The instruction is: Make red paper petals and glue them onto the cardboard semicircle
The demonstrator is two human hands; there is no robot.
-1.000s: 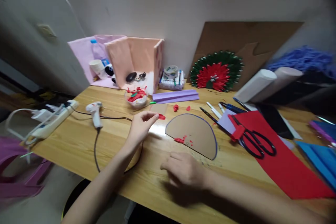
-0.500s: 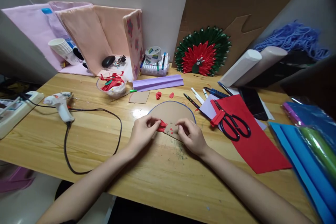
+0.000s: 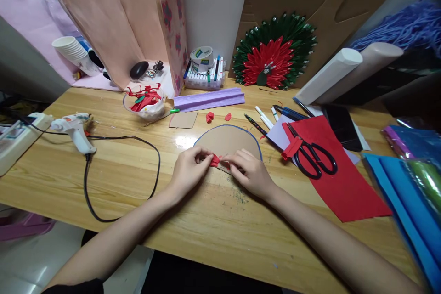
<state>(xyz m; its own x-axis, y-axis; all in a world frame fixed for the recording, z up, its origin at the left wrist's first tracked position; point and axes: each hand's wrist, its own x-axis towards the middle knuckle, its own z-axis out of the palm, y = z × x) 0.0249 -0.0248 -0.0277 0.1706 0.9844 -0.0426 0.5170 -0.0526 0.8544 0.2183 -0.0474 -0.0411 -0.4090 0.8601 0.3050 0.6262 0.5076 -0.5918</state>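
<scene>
A brown cardboard half-disc (image 3: 229, 140) with a blue edge lies flat on the wooden table (image 3: 213, 225). My left hand (image 3: 188, 172) pinches a small folded red paper piece (image 3: 215, 161) at the half-disc's near straight edge. My right hand (image 3: 250, 172) meets it from the right, its fingertips curled and pressed on the same red piece and the cardboard. Two more red paper pieces (image 3: 209, 117) lie just beyond the half-disc.
A glue gun (image 3: 74, 128) with a looping black cord lies at the left, beside a power strip (image 3: 17, 135). A bowl of red scraps (image 3: 144, 103), a purple folded sheet (image 3: 208, 99), black scissors (image 3: 312, 156) on red paper (image 3: 344, 183), pens, marker box, and a red-green paper fan (image 3: 274, 57) surround the work.
My left hand brought the red piece from above the table down to the half-disc's near edge. My right hand came up from the table to meet it. The camera view swung right and closer.
</scene>
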